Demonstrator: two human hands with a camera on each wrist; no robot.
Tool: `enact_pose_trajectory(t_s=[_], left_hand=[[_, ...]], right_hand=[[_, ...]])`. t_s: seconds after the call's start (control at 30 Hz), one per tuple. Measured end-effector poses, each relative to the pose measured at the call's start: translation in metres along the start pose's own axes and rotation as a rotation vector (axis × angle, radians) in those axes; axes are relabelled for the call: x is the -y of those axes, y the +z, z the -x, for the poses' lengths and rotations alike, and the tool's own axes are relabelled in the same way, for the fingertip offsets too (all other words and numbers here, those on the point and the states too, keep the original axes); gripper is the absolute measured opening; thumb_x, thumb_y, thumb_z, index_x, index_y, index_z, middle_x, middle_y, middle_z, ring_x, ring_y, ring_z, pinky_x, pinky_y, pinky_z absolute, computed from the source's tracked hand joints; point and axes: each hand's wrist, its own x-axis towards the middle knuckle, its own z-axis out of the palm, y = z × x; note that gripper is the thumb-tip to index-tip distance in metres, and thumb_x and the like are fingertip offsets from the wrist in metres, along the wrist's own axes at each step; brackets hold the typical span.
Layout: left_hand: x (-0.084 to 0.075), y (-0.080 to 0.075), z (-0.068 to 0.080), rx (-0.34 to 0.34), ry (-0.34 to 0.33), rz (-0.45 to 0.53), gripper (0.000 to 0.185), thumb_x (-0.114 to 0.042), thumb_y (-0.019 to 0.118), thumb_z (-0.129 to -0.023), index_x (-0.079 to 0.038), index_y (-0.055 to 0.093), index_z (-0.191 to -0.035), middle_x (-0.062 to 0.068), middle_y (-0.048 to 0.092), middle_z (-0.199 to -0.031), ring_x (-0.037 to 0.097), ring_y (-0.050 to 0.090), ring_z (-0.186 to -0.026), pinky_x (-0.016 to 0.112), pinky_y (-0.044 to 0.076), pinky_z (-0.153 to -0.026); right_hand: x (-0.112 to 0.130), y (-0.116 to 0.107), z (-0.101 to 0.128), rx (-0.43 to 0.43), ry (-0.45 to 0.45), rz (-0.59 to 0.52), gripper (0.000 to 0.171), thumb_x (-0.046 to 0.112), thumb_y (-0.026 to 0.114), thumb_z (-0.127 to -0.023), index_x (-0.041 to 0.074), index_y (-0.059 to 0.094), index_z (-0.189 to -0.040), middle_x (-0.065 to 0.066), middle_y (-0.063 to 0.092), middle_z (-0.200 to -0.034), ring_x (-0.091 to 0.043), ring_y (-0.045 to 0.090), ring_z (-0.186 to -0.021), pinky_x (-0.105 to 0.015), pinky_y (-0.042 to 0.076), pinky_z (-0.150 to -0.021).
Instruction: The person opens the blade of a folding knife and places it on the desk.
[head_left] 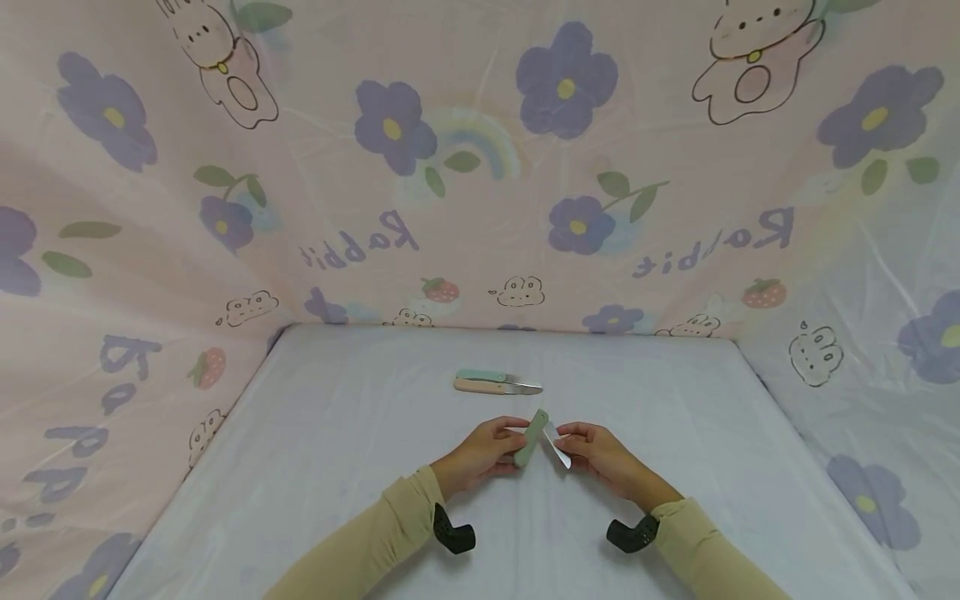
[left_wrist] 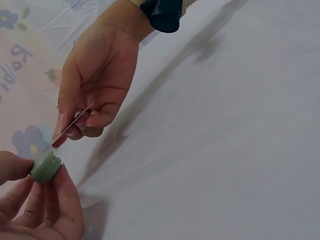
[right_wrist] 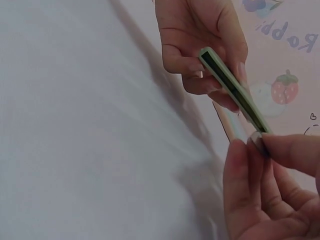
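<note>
Green folding knife (head_left: pixel 532 437) sits half-open near the bench's front edge, left hand (head_left: pixel 480 454) gripping the handle, right hand (head_left: pixel 600 454) pinching the blade (head_left: pixel 557 446), two knives (head_left: pixel 495 382) untouched behind.

Both forearms are reaching forward, hands meeting at the middle. The left hand (head_left: pixel 480 454) is curling its fingers and thumb in a grip; the right hand (head_left: pixel 600 454) is pinching with thumb and fingertips.
</note>
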Motion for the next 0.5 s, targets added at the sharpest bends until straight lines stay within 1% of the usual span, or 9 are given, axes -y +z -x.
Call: enact_pose_trajectory(t_s=[0.17, 0.3, 0.5], left_hand=[[0.002, -0.007, 0.000, 0.035, -0.005, -0.017, 0.038, -0.017, 0.062, -0.091, -0.011, 0.053, -0.127, 0.007, 0.060, -0.107, 0.019, 0.061, -0.089, 0.037, 0.053, -0.073], [0.002, -0.013, 0.001, 0.073, -0.006, -0.049, 0.038, -0.019, 0.061, -0.091, -0.011, 0.054, -0.127, 0.006, 0.061, -0.108, 0.017, 0.061, -0.089, 0.036, 0.053, -0.073], [-0.002, -0.019, 0.003, 0.090, -0.036, -0.062, 0.036, -0.021, 0.063, -0.090, -0.013, 0.057, -0.124, 0.006, 0.060, -0.108, 0.018, 0.060, -0.086, 0.036, 0.052, -0.073]], right_hand=[[-0.001, -0.003, 0.001, -0.001, -0.003, 0.014, 0.039, 0.013, 0.062, -0.089, -0.010, 0.049, -0.118, -0.003, 0.063, -0.089, -0.011, 0.056, -0.078, -0.024, 0.049, -0.067], [-0.001, -0.005, 0.002, -0.003, -0.008, 0.034, 0.040, 0.015, 0.063, -0.089, -0.010, 0.051, -0.117, -0.006, 0.063, -0.095, -0.012, 0.057, -0.081, -0.025, 0.049, -0.070], [-0.001, -0.007, 0.003, -0.009, 0.004, 0.073, 0.039, 0.020, 0.065, -0.088, -0.006, 0.056, -0.116, -0.009, 0.062, -0.102, -0.015, 0.056, -0.088, -0.028, 0.049, -0.075]])
